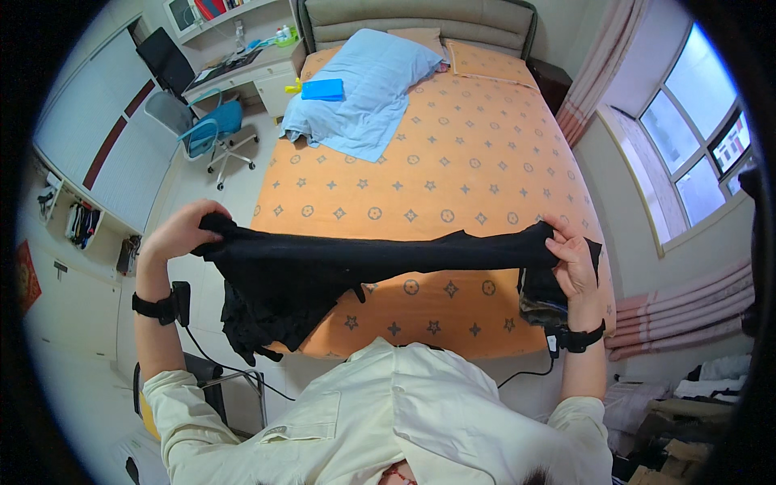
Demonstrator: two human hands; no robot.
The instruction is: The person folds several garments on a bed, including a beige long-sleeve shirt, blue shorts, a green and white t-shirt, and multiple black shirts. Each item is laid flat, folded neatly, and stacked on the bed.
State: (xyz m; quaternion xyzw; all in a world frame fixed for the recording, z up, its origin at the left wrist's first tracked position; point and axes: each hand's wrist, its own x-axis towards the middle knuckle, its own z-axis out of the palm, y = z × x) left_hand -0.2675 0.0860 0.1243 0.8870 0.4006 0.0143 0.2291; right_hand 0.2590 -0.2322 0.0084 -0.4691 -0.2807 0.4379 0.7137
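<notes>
A black garment (pixel 339 255) is stretched sideways in the air over the near part of the bed. Its left end is gripped in my left hand (pixel 184 229), fingers closed on the cloth. My right hand (pixel 571 257) pinches the other end, thumb and fingers pressed together. A long narrow part runs almost level between my hands, while a wider, bunched part hangs below on the left past the bed's edge. Whether it is trousers or a top, I cannot tell. Just under my right hand lies a small pile of folded dark clothes (pixel 540 297), partly hidden.
An orange patterned sheet covers the bed (pixel 453 186). On it lie a light blue cloth (pixel 356 105) and a bright blue flat item (pixel 322 90). A swivel chair (pixel 214 125) and desk (pixel 263 69) stand back left. Clothes (pixel 687 420) are heaped at lower right.
</notes>
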